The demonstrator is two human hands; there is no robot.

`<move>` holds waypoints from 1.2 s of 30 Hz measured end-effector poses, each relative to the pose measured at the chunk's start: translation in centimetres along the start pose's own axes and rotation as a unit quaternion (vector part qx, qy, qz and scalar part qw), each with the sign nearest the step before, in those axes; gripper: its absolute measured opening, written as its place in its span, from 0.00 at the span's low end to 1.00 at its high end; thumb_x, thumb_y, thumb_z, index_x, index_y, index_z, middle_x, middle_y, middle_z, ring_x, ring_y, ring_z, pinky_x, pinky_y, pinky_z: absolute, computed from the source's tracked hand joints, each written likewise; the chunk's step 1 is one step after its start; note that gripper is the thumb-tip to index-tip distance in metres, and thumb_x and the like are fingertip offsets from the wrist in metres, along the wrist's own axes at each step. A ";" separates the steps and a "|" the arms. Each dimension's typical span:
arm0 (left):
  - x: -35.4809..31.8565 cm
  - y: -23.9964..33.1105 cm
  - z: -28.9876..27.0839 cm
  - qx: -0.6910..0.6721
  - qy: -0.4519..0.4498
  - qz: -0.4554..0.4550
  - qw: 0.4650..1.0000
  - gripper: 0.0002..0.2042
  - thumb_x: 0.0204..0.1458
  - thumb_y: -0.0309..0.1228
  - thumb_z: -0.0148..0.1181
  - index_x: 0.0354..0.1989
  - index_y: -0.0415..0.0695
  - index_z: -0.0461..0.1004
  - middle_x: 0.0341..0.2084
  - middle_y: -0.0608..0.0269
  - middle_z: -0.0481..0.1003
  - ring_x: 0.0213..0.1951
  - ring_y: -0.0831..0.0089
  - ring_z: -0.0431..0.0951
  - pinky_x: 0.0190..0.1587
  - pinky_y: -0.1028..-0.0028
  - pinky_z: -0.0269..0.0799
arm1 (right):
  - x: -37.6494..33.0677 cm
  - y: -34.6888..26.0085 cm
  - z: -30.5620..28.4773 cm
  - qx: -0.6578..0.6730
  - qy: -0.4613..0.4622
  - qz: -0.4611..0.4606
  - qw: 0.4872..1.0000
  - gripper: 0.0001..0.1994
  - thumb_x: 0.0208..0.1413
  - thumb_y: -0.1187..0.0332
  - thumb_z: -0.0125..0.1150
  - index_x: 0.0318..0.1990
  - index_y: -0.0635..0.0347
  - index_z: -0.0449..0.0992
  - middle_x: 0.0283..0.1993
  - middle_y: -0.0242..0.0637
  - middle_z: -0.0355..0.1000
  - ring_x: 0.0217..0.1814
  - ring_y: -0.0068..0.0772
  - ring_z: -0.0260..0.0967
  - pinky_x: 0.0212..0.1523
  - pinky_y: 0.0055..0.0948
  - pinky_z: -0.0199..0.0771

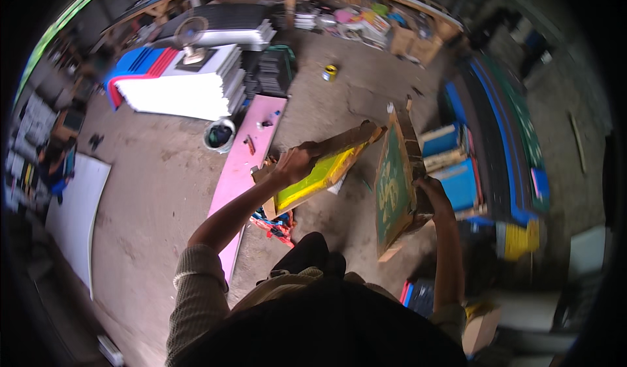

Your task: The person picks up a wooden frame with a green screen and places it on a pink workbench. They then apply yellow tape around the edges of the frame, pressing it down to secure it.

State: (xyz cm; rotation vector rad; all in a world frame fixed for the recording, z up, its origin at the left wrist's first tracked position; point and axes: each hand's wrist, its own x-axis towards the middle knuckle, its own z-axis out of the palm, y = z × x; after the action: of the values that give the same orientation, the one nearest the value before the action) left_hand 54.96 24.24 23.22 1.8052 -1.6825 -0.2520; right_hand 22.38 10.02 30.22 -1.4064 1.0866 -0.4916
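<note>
My left hand [297, 164] is closed on the upper edge of a wooden-framed printing screen [320, 176] with bright yellow-green paint on its face. That screen tilts in front of me, over the near part of a long pink board [230, 200]. On the other side, my right hand [428, 191] grips the edge of a second framed screen [393, 187], which is green with a pale pattern and stands nearly upright. The two screens are apart, their far ends close together. Fingers of both hands are partly hidden behind the frames.
A white bucket [219, 136] stands left of the pink board, and a yellow can [330, 73] is on the floor ahead. Foam sheets [189, 83] are stacked at far left with a fan [191, 37] on top. Blue framed panels [455, 185] and leaning coloured sheets [503, 138] are at right.
</note>
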 end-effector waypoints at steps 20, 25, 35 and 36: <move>15.0 -20.4 -6.3 0.139 0.011 -0.263 0.955 0.21 0.43 0.27 0.55 0.48 0.61 0.71 0.38 0.63 0.73 0.34 0.60 0.75 0.32 0.64 0.72 | 40.4 -17.6 9.9 -0.187 -0.120 -0.001 0.975 0.21 0.41 0.58 0.60 0.39 0.65 0.74 0.39 0.39 0.71 0.41 0.34 0.67 0.44 0.30 0.63; 21.1 -24.2 -9.8 0.142 0.034 -0.254 0.956 0.23 0.43 0.27 0.55 0.51 0.62 0.69 0.39 0.62 0.72 0.35 0.59 0.75 0.33 0.64 0.72 | 54.0 -19.4 13.6 -0.020 -0.168 0.028 0.985 0.19 0.47 0.56 0.59 0.39 0.63 0.74 0.35 0.36 0.71 0.35 0.30 0.69 0.37 0.29 0.68; 34.3 -38.9 -7.4 0.142 0.048 -0.239 0.959 0.20 0.43 0.26 0.55 0.48 0.54 0.70 0.42 0.63 0.70 0.34 0.60 0.76 0.32 0.64 0.74 | 85.2 -18.3 26.5 -0.033 -0.108 0.006 0.994 0.25 0.47 0.55 0.61 0.46 0.69 0.70 0.43 0.40 0.70 0.40 0.34 0.70 0.41 0.32 0.70; 34.2 -41.6 -6.5 0.151 0.014 -0.275 0.949 0.22 0.42 0.26 0.55 0.49 0.56 0.69 0.44 0.63 0.69 0.33 0.60 0.76 0.32 0.65 0.75 | 87.0 -18.9 29.7 -0.017 -0.134 0.055 0.989 0.25 0.47 0.56 0.62 0.46 0.68 0.70 0.42 0.40 0.70 0.40 0.34 0.70 0.40 0.33 0.71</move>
State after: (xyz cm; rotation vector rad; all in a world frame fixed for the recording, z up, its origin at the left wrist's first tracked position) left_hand 98.07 -7.41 14.20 2.4788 -1.2108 -0.2086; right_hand 93.65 -49.32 15.67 -1.3882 0.9514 -0.1974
